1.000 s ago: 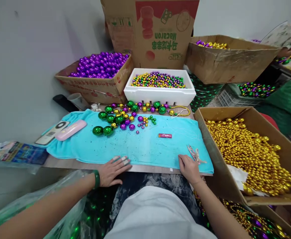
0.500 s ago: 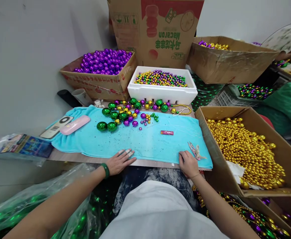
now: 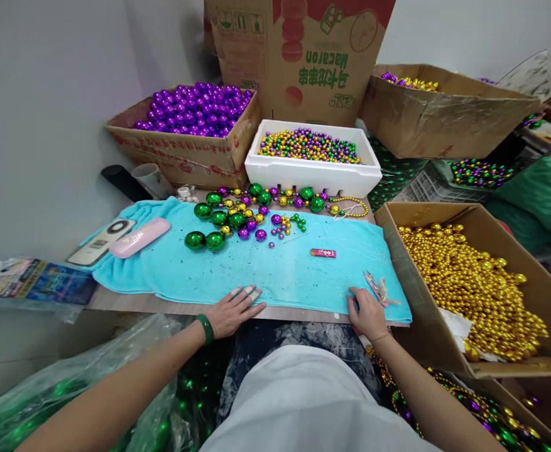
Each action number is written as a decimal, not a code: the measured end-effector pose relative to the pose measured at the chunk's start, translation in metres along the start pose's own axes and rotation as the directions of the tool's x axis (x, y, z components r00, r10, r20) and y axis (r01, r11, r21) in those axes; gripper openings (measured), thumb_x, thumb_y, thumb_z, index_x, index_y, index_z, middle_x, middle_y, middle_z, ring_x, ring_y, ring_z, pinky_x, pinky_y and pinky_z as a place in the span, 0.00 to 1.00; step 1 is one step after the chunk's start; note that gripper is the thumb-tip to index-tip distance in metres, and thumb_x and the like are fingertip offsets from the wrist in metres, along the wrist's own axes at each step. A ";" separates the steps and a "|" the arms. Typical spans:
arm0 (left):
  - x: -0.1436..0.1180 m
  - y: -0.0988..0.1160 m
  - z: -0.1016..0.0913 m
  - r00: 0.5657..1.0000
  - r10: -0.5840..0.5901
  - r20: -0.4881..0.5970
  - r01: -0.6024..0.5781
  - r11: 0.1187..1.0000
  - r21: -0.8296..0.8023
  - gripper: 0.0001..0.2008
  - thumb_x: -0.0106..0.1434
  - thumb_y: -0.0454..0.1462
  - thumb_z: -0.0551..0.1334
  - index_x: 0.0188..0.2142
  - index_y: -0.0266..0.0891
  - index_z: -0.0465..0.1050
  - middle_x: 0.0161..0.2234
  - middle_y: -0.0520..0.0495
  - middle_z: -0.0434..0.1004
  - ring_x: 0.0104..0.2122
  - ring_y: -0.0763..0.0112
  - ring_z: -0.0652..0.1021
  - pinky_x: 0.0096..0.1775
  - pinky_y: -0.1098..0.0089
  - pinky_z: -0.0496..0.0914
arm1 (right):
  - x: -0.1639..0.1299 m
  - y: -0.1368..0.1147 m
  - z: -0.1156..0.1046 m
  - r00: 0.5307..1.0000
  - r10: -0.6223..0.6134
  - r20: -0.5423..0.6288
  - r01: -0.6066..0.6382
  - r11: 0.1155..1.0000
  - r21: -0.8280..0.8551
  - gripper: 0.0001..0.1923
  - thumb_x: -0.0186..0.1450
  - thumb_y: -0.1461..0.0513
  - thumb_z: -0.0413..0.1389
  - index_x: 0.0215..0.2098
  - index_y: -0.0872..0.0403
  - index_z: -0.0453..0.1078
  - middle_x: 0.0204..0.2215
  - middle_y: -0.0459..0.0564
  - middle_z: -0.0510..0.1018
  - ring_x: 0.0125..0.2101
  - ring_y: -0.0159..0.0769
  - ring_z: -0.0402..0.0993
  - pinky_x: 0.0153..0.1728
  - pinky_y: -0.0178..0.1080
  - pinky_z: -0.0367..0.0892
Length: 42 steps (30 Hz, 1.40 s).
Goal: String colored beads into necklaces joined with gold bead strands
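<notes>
My left hand [image 3: 235, 311] lies flat on the front edge of a blue towel [image 3: 298, 282], fingers spread, with white tape on some fingertips. My right hand [image 3: 368, 314] rests at the towel's front right edge, thumb apart from loosely bent fingers, and nothing shows in it. Close beside it lies a small pinkish tool with cord tied to it [image 3: 375, 287], its kind unclear. A small magenta stick, perhaps a lighter [image 3: 323, 253], sits mid-towel. Farther back are a beaded strand [image 3: 236, 220] in green, purple and gold, and several loose small beads [image 3: 298, 221] near a thin needle-like line.
Behind the towel stand a carton of purple beads [image 3: 115, 129] and a white foam box [image 3: 313, 172] of mixed beads. At right is a carton of gold bead strings [image 3: 468, 295]. A pink case [image 3: 139, 238] and a white device [image 3: 100, 242] lie at left.
The view has shifted slightly, moving most table things a little rightward in the picture. My right hand's fingers look a bit less curled. Both hands stay at the table's front edge.
</notes>
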<state>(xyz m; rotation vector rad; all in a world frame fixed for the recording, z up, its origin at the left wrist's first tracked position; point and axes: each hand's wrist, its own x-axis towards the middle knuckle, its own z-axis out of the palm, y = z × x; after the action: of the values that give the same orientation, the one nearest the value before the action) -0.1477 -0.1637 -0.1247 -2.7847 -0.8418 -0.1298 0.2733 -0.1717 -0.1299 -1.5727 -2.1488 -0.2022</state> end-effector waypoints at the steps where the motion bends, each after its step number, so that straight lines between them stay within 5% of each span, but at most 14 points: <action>1: 0.000 0.000 0.000 1.000 0.003 -0.001 -0.003 1.000 -0.007 0.29 0.64 0.37 0.54 0.65 0.48 0.52 0.62 0.41 0.61 0.61 0.55 0.61 0.59 0.55 0.52 | 0.000 0.000 -0.001 1.000 0.002 0.006 -0.002 1.000 0.000 0.10 0.68 0.61 0.48 0.42 0.57 0.68 0.30 0.52 0.75 0.33 0.39 0.73 0.36 0.38 0.66; 20: -0.001 -0.003 0.001 0.999 0.030 0.018 -0.027 0.992 -0.127 0.34 0.64 0.37 0.54 0.67 0.49 0.43 0.64 0.41 0.55 0.62 0.52 0.60 0.58 0.53 0.54 | 0.004 -0.002 -0.005 0.995 0.027 0.096 -0.016 0.993 -0.117 0.09 0.66 0.62 0.47 0.40 0.56 0.68 0.30 0.52 0.74 0.33 0.40 0.71 0.34 0.39 0.64; 26: -0.007 -0.001 0.000 1.000 0.020 -0.023 -0.025 0.978 -0.209 0.35 0.63 0.53 0.54 0.66 0.46 0.49 0.63 0.40 0.58 0.62 0.49 0.58 0.58 0.52 0.54 | 0.005 -0.002 -0.005 0.995 0.016 0.102 -0.002 0.990 -0.140 0.09 0.66 0.63 0.47 0.39 0.56 0.68 0.30 0.52 0.74 0.33 0.40 0.71 0.34 0.39 0.64; 29: 0.007 -0.015 -0.008 0.994 -0.097 -0.048 0.079 0.955 -0.285 0.28 0.65 0.50 0.53 0.63 0.45 0.57 0.59 0.39 0.65 0.58 0.53 0.64 0.55 0.55 0.60 | 0.006 -0.003 -0.006 0.996 0.010 0.093 0.004 0.990 -0.144 0.09 0.66 0.62 0.47 0.39 0.56 0.68 0.29 0.52 0.74 0.32 0.39 0.71 0.34 0.38 0.63; 31: 0.034 -0.036 -0.018 0.962 -0.269 -0.051 0.238 0.914 -0.329 0.21 0.68 0.41 0.50 0.59 0.44 0.63 0.54 0.39 0.69 0.52 0.58 0.70 0.52 0.58 0.65 | 0.007 -0.004 -0.007 0.996 0.007 0.088 0.006 0.989 -0.145 0.09 0.67 0.62 0.47 0.38 0.56 0.68 0.28 0.52 0.73 0.32 0.39 0.71 0.33 0.38 0.63; 34: 0.095 -0.075 -0.030 0.839 -0.544 0.015 0.512 0.780 -0.359 0.23 0.67 0.34 0.49 0.60 0.41 0.61 0.56 0.36 0.64 0.52 0.55 0.70 0.49 0.57 0.68 | 0.007 -0.004 -0.008 0.997 0.003 0.073 0.006 0.992 -0.126 0.10 0.67 0.62 0.47 0.38 0.56 0.69 0.28 0.51 0.73 0.32 0.39 0.71 0.34 0.38 0.63; 38: 0.152 -0.113 -0.024 0.739 -0.624 0.253 0.657 0.585 -0.476 0.23 0.59 0.28 0.55 0.53 0.40 0.69 0.53 0.37 0.66 0.44 0.57 0.76 0.46 0.59 0.71 | 0.006 -0.004 -0.008 0.997 0.024 0.071 -0.018 0.996 -0.092 0.09 0.67 0.62 0.48 0.38 0.55 0.70 0.27 0.51 0.74 0.31 0.39 0.71 0.33 0.38 0.63; 42: 0.157 -0.122 -0.010 0.682 -0.681 0.268 0.683 0.461 -0.567 0.20 0.55 0.28 0.61 0.48 0.37 0.72 0.47 0.39 0.71 0.45 0.59 0.75 0.49 0.60 0.70 | 0.004 -0.003 -0.008 0.996 0.034 0.078 -0.030 0.998 -0.050 0.10 0.66 0.62 0.48 0.38 0.56 0.70 0.28 0.51 0.74 0.31 0.38 0.71 0.33 0.38 0.63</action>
<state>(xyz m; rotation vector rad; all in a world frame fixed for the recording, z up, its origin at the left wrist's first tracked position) -0.0855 0.0170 -0.0681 -2.7384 -2.2702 -0.6613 0.2719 -0.1720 -0.1208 -1.6675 -2.1923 -0.1869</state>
